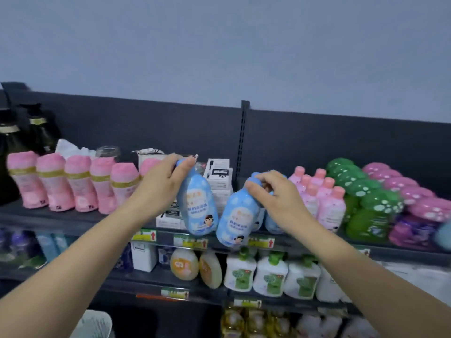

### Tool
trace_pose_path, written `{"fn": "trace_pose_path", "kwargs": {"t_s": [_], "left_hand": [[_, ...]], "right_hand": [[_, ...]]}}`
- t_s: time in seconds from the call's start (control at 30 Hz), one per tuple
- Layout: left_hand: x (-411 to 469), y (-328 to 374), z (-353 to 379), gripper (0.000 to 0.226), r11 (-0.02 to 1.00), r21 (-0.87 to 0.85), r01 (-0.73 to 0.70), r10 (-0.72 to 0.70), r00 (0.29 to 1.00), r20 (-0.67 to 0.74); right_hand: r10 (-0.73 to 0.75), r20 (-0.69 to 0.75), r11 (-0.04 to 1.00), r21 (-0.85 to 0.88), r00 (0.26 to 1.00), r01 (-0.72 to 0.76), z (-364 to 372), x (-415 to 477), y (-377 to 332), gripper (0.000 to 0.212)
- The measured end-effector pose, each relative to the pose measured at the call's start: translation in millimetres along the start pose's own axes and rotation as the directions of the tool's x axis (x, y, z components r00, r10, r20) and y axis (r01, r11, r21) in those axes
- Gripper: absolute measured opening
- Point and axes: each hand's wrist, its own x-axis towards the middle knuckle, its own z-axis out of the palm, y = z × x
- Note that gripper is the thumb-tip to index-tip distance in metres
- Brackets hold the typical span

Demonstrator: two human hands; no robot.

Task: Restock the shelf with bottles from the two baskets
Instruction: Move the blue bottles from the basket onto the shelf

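Two light blue plastic bottles, one (197, 201) gripped at its cap by the person's left hand (159, 180) and one (236, 215) by the right hand (274, 191), tilt over the dark top shelf (73, 222) edge, probably needing standing upright beside the small pink bottles (317, 198).

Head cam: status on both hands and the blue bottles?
Left hand gripping a blue bottle by the cap, tilted. Right hand on the cap of a second blue bottle, also tilted, at the top shelf edge. White boxes crowd behind.
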Motion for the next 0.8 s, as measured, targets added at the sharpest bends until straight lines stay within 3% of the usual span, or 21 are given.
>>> {"fn": "trace_pose_path", "kwargs": {"t_s": [0.2,0.3,0.5,0.6,0.8], "left_hand": [[45.5,64.7,43.3,0.038,1.0,0.012,0.006,-0.004,0.99,-0.138],[67.9,88.1,55.7,0.04,0.998,-0.063,0.021,-0.032,0.983,-0.182],[123.9,107.5,74.2,0.045,0.983,-0.167,0.073,-0.109,0.97,-0.219],[147.4,104.7,90.2,0.047,0.986,-0.147,0.076,-0.104,0.976,-0.193],[183.5,70.6,128.3,0.043,0.994,-0.057,0.089,-0.089,0.996,0.012]], "right_hand": [[-0.045,-0.163,0.997,0.061,0.986,0.056,-85.8,35.6,20.1,0.013],[-0.067,-0.267,0.99,0.101,0.961,0.097,-115.9,51.1,28.4,0.013],[0.004,-0.404,0.976,0.2,0.915,0.084,-157.7,84.8,49.4,0.049],[0.034,-0.423,0.976,0.208,0.905,0.061,-164.9,98.3,59.5,0.047],[0.073,-0.421,0.983,0.184,0.904,0.007,-160.0,124.8,77.1,0.03]]}}
